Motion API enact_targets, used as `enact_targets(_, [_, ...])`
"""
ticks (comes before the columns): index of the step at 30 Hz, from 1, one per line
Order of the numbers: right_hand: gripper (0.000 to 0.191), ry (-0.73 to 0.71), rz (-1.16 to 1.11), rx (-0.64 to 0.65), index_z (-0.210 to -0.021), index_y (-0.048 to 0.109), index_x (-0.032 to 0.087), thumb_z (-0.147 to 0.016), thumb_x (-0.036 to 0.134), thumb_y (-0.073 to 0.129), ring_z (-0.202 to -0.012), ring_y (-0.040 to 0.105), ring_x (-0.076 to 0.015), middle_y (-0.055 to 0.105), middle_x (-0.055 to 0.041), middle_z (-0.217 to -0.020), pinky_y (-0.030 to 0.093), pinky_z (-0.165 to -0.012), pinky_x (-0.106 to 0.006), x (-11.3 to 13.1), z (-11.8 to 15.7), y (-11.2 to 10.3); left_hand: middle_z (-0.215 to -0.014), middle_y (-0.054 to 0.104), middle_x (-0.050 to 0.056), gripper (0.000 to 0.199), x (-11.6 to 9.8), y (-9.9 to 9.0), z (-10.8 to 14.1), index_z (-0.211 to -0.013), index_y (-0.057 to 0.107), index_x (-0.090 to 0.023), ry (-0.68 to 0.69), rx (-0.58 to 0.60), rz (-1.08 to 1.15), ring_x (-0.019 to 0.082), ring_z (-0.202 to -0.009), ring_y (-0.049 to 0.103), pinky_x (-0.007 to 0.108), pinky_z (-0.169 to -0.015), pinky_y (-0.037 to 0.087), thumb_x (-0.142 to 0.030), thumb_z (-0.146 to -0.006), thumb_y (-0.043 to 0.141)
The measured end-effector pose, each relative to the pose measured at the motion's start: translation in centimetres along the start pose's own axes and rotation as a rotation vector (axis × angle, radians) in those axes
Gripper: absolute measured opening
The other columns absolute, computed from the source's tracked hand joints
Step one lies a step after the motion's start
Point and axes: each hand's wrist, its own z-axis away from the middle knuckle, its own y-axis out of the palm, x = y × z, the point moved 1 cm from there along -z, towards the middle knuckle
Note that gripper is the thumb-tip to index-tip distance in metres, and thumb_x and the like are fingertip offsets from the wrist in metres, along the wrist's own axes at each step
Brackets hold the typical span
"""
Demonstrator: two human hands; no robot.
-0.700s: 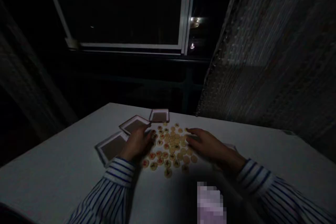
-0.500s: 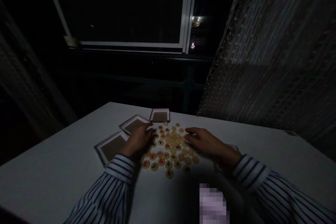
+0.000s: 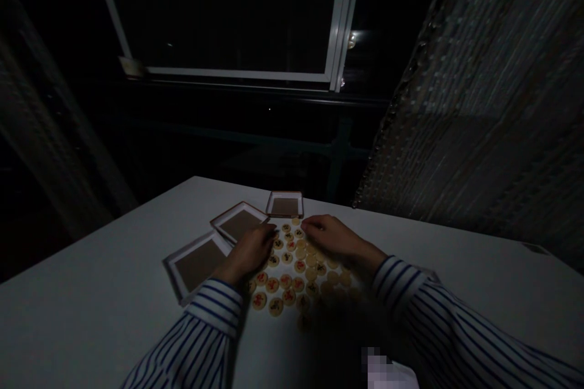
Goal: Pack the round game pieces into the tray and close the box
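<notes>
Many round wooden pieces lie spread on the white table (image 3: pixel 109 273), some showing red characters like this one (image 3: pixel 259 300), some black ones such as this piece (image 3: pixel 275 306), and others blank side up. At the left edge of the spread is my left hand (image 3: pixel 250 253), its fingers curled inward; what they hold, if anything, is hidden. My right hand (image 3: pixel 335 237) reaches over the far right part of the pieces, thumb and fingertips brought together near a piece at the back. Whether a piece is between those fingertips is too dark to tell.
Three shallow box parts stand behind and left of the pieces: one at the back (image 3: pixel 285 216), one in the middle (image 3: pixel 218 222), one at the left (image 3: pixel 173 276). Bead curtains hang at both sides, and a white-framed window (image 3: pixel 237 76) is beyond the table.
My right hand has moved left over the far pieces, and its fingers have drawn together. My left hand's fingers are more curled. The view has shifted slightly.
</notes>
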Motion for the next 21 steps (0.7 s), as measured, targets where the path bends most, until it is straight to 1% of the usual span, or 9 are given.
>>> enact_targets(2, [0.035, -0.011, 0.015, 0.002, -0.088, 0.064, 0.017, -0.084, 0.039, 0.038, -0.074, 0.057, -0.0156, 0.065, -0.0031, -0.083, 0.04, -0.063, -0.023, 0.2, -0.7, 0.7, -0.101, 0.063, 0.009, 0.027, -0.1, 0.1, 0.0, -0.101, 0.058, -0.019, 0.006, 0.017, 0.022, 0.019, -0.094, 0.058, 0.028, -0.081, 0.041, -0.025, -0.084, 0.037])
enact_targets(7, [0.036, -0.036, 0.056, 0.009, -0.087, 0.064, 0.017, -0.084, 0.042, 0.038, -0.073, 0.056, -0.0159, 0.065, -0.0048, -0.082, 0.038, -0.064, -0.023, 0.6, -1.4, 1.6, -0.101, 0.063, 0.009, 0.027, -0.2, 0.2, -0.4, -0.103, 0.056, -0.019, -0.014, 0.038, 0.034, 0.019, -0.093, 0.058, 0.027, -0.079, 0.042, -0.023, -0.083, 0.038])
enact_targets(12, [0.036, -0.047, 0.082, 0.02, -0.085, 0.064, 0.016, -0.084, 0.041, 0.037, -0.071, 0.055, -0.0147, 0.064, -0.0046, -0.08, 0.037, -0.065, -0.023, 0.4, -1.7, 2.0, -0.096, 0.064, 0.008, 0.027, 0.1, 0.4, -0.7, -0.1, 0.058, -0.019, -0.033, 0.08, 0.044, 0.018, -0.089, 0.059, 0.025, -0.076, 0.042, -0.023, -0.083, 0.037])
enact_targets(21, [0.036, -0.031, 0.088, 0.026, -0.086, 0.063, 0.017, -0.085, 0.041, 0.036, -0.069, 0.054, -0.0139, 0.063, -0.0047, -0.079, 0.036, -0.062, -0.022, -0.1, -1.7, 2.2, -0.102, 0.064, 0.009, 0.03, 0.4, 0.7, -1.2, -0.106, 0.056, -0.018, -0.091, 0.06, -0.02, 0.02, -0.094, 0.058, 0.026, -0.079, 0.041, -0.026, -0.083, 0.04])
